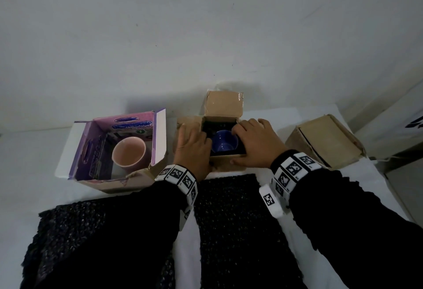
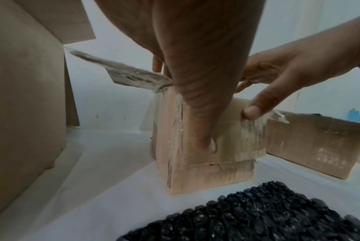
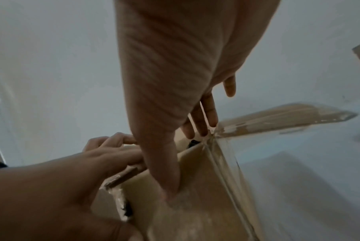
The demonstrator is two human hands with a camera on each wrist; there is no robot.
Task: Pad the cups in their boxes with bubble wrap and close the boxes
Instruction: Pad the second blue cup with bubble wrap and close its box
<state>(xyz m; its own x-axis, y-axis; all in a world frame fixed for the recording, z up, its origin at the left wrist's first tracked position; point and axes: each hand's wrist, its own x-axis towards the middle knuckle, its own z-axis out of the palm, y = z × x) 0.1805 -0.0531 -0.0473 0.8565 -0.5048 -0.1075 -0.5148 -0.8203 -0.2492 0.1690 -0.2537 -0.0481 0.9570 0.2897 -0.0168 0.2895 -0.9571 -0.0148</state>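
My left hand point(image 1: 192, 149) lies over the left edge of the middle brown box point(image 2: 211, 163), its fingers point(image 1: 202, 139) bent down over the rim into the opening and its thumb point(image 2: 203, 130) pressed flat against the taped near wall, so it clasps that wall. My right hand point(image 1: 256, 142) does the same from the other side: fingers point(image 3: 203, 117) slightly spread and dipping inside by the far right corner, thumb point(image 3: 166, 171) on the near wall. Between them, a glossy blue cup point(image 1: 223, 143) sits upright in the box, dark bubble wrap lining point(image 1: 217, 126) around it. The cardboard is matte brown with shiny, wrinkled clear tape; the far flap point(image 1: 223, 104) stands up.

To the left, a purple printed box point(image 1: 91, 151) stands open with a smooth pink cup point(image 1: 129, 151) inside. To the right lies a closed brown box point(image 1: 325, 140). Nearer me, two knobbly black bubble wrap sheets point(image 1: 238, 220) lie flat on the white counter point(image 1: 29, 151).
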